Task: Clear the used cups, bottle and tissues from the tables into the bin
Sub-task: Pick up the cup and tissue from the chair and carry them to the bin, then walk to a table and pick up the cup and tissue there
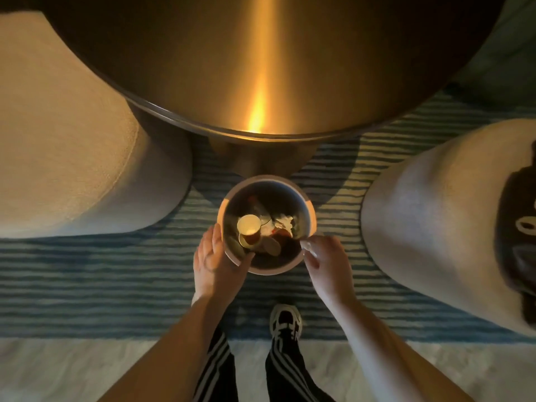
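Both hands sit at the near rim of the round, light-rimmed metal bin [308,208] that stands on the blue-and-white striped rug [87,271]: the left hand [216,261] is spread open with its palm against the bin's outer wall and its thumb hooked over the rim, while the right hand [324,261] is loosely curled at the opposite edge, fingertips touching or just beside the rim; whether it pinches anything I cannot tell. Inside the bin lie a pale paper cup with a brown sleeve [249,229], a crumpled white tissue [282,221] and what looks like a clear plastic bottle [261,211], so the rubbish appears largely gathered. All of it should be light; the cups crush easily, the tissue is limp, and the bottle's smooth wall may slip. The bin itself looks stiff and smooth-sided, best taken by the rim on opposite sides, as the hands are placed. Beyond it stands a round, dark, glossy table [261,68], flanked by two pale upholstered seats [72,140].
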